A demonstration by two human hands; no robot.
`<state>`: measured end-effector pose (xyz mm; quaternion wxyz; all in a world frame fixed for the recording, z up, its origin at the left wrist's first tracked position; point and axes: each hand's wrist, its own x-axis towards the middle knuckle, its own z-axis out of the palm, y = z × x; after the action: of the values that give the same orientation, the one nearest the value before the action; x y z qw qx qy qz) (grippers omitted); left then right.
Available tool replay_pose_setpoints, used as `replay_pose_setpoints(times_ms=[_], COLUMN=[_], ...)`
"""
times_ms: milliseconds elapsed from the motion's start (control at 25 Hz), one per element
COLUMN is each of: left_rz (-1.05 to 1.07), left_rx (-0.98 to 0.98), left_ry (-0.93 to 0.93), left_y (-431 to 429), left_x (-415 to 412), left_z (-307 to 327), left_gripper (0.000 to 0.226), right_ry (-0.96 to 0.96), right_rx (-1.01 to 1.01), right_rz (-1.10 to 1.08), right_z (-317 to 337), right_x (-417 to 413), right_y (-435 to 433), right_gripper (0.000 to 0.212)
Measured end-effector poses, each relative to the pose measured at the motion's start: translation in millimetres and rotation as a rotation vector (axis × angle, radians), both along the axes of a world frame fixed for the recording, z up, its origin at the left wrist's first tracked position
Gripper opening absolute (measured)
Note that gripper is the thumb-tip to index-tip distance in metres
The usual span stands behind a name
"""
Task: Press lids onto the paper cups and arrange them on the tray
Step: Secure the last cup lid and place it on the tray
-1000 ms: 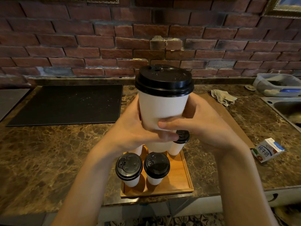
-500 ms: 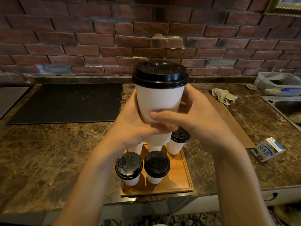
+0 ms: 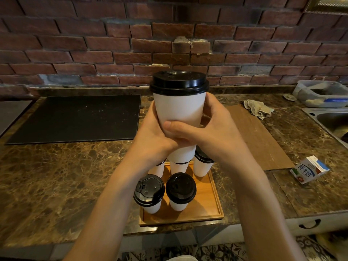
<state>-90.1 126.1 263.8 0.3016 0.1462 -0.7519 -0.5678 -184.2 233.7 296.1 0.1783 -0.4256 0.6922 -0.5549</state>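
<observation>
Now I'm gripping the lidded cup in left hand and right hand, above the tray at 12 o'clock. Risk: lowering blind could topple standing cups; free slot sitting at 5 o'clock.

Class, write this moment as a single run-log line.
left hand: grips cup | right hand: grips cup | cup: lidded, upright, above tray | tray: holds other lidded cups, front-right spot bare

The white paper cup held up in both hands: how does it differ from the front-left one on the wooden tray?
Held white paper cup: in the air, gripped by left hand and right hand. Front-left white cup: standing on the wooden tray, untouched. Both carry black plastic lids, pressed on.
</observation>
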Motion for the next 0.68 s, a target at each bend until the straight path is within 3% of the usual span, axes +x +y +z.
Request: replay_pose_setpoints(times_ms=[440, 680], left_rz=[-0.028, -0.100], left_rx=[-0.044, -0.087], left_ry=[0.020, 0.064], left_y=[-2.1, -4.8], left_x=[1.2, 4.1], left_z=[-3.6, 3.9], left_gripper=[0.084, 0.093], right_ry=[0.097, 0.117], right_rx=[0.047, -0.042], right_rz=[0.026, 0.009], right_z=[2.4, 2.6], right_x=[-7.4, -7.4], right_y=[2.9, 3.3], right_gripper=[0.082, 0.088])
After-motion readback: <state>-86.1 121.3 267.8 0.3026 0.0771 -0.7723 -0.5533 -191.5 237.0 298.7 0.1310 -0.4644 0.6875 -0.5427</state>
